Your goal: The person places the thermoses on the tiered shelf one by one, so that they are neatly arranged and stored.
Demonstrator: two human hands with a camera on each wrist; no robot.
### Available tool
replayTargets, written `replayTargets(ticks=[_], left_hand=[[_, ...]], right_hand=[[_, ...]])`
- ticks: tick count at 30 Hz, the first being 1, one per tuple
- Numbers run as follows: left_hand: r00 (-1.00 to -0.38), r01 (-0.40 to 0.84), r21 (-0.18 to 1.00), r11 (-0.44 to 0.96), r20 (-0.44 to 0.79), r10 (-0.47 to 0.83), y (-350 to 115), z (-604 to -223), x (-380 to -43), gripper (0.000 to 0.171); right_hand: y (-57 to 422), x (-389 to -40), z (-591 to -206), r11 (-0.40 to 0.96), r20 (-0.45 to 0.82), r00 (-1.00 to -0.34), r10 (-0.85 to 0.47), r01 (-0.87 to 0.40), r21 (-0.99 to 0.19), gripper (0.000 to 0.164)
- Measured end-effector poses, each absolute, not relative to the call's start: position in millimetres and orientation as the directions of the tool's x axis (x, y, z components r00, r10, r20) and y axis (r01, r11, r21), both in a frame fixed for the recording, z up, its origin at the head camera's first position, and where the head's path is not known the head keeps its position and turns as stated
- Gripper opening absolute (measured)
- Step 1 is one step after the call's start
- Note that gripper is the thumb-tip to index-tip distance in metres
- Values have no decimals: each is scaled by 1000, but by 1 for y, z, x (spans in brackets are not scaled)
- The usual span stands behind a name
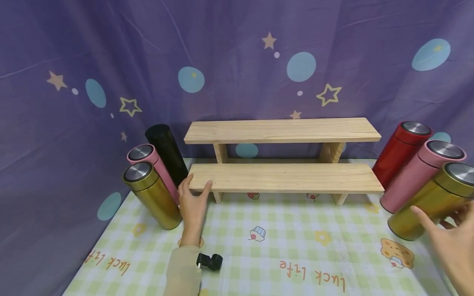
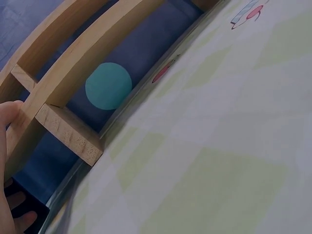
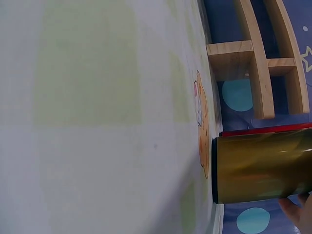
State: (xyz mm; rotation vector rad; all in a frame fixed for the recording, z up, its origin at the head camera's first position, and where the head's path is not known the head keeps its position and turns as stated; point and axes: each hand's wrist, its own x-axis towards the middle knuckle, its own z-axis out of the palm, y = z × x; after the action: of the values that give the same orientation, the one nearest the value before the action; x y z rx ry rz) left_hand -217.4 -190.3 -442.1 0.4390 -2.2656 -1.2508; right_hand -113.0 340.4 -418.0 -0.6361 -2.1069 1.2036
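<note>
A two-tier wooden shelf [image 1: 285, 177] stands at the back of the table. At the lower board's left corner, my left hand [image 1: 194, 205] holds on, its thumb against the front edge and its fingers at the end. In the left wrist view its thumb [image 2: 10, 114] meets the board. My right hand [image 1: 453, 242] is at the right-hand gold thermos bottle [image 1: 431, 205]. Its thumb extends across the front of the bottle in the head view, while fingers [image 3: 292, 208] reach the bottle's side in the right wrist view. The bottle stands upright on the tablecloth.
Behind the right gold bottle stand a pink bottle [image 1: 414, 179] and a red bottle [image 1: 398, 154]. Left of the shelf are another gold bottle [image 1: 155, 201], a pink bottle [image 1: 163, 170] and a black bottle [image 1: 168, 152]. A purple curtain [image 1: 237, 41] hangs behind the checked tablecloth [image 1: 281, 222].
</note>
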Motion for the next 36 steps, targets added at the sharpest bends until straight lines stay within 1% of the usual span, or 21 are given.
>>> replayTargets(ticks=[6, 12, 22, 26, 32, 36], left_hand=[[-818, -27, 856, 516, 278, -503, -190, -441, -217, 76], [-820, -28, 855, 517, 277, -501, -191, -440, -217, 75], [-817, -32, 853, 521, 278, -505, -191, -441, -217, 74], [-812, -27, 851, 524, 286, -508, -191, -442, -217, 74], [-806, -24, 850, 526, 295, -513, -190, -442, -217, 74], [-806, -29, 853, 522, 289, -517, -190, -442, -217, 74]], right_hand=[[341, -113, -418, 483, 296, -681, 670, 96, -871, 79], [339, -111, -416, 463, 288, -677, 678, 89, -882, 78], [334, -104, -405, 546, 421, -646, 637, -7, -837, 74], [330, -103, -399, 568, 467, -646, 605, -61, -821, 70], [324, -104, -387, 574, 520, -655, 549, -157, -804, 75], [317, -105, -377, 585, 549, -657, 517, -197, -787, 77]])
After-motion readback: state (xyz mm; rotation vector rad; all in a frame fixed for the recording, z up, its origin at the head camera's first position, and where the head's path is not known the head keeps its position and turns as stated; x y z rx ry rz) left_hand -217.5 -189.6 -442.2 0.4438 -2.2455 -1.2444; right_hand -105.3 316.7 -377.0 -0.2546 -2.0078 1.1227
